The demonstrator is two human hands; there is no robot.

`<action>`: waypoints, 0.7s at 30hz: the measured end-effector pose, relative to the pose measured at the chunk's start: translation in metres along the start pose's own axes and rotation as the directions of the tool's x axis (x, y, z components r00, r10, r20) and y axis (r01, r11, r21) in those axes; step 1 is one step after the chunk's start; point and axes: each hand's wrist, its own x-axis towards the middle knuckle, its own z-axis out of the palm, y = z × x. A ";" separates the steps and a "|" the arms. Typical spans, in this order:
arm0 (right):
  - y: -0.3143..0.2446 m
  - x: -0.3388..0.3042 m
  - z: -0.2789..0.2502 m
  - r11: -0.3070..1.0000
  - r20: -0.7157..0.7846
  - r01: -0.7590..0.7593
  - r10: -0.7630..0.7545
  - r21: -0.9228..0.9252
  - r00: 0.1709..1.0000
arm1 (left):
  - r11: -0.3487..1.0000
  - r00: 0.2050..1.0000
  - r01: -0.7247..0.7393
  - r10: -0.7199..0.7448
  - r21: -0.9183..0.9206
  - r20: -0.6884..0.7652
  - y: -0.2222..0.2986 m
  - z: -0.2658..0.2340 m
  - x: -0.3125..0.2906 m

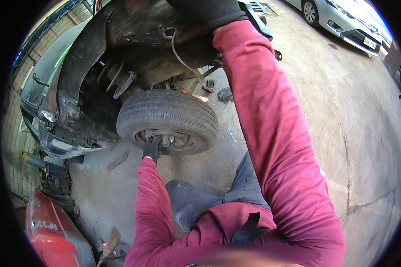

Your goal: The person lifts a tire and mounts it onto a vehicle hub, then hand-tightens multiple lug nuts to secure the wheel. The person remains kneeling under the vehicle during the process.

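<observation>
A dusty black tyre (pixel 169 111) on its steel rim (pixel 182 141) is at the car's open wheel arch, its outer face toward me. My left hand (pixel 152 148), in a dark glove, is closed at the middle of the rim, beside the hub (pixel 166 141); what its fingers hold is hidden. My right hand (pixel 211 13), in a dark knitted glove, reaches up to the dark bodywork (pixel 138 26) above the wheel. Its fingers blend into the dark panel at the top edge. A pale cable (pixel 180 58) hangs from a hole in the panel.
A coil spring (pixel 116 78) shows inside the wheel arch. Behind the tyre lie a glove (pixel 209 86) and a dark cloth (pixel 225 95). A red panel (pixel 53 231) and a brush (pixel 111 242) are at lower left. A white car (pixel 343 22) stands far right.
</observation>
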 end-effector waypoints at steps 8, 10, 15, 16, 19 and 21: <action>0.002 0.000 0.000 0.998 -0.017 0.048 -0.049 -0.044 0.999 | 0.998 0.997 -0.004 -0.001 0.058 0.083 0.000 -0.007 0.007; 0.004 0.000 0.000 0.999 0.010 0.017 -0.017 -0.032 1.000 | 0.997 0.999 -0.019 0.015 0.079 0.041 -0.007 -0.003 0.009; -0.002 0.005 0.003 0.996 0.039 0.008 -0.005 -0.089 0.999 | 0.815 0.898 -0.288 0.411 0.502 -0.153 -0.019 0.006 0.001; -0.005 0.006 0.002 0.994 0.061 -0.011 0.018 -0.113 0.998 | 0.925 0.950 -0.193 0.260 0.326 -0.176 -0.019 0.006 0.000; -0.015 0.011 -0.005 0.993 0.052 0.001 0.006 -0.120 0.999 | 0.942 0.975 -0.137 0.183 0.307 -0.127 -0.017 0.000 0.002; -0.022 0.019 -0.009 0.972 -0.052 0.173 -0.183 -0.156 0.982 | 0.962 0.985 -0.141 0.160 0.232 -0.063 -0.017 0.001 0.004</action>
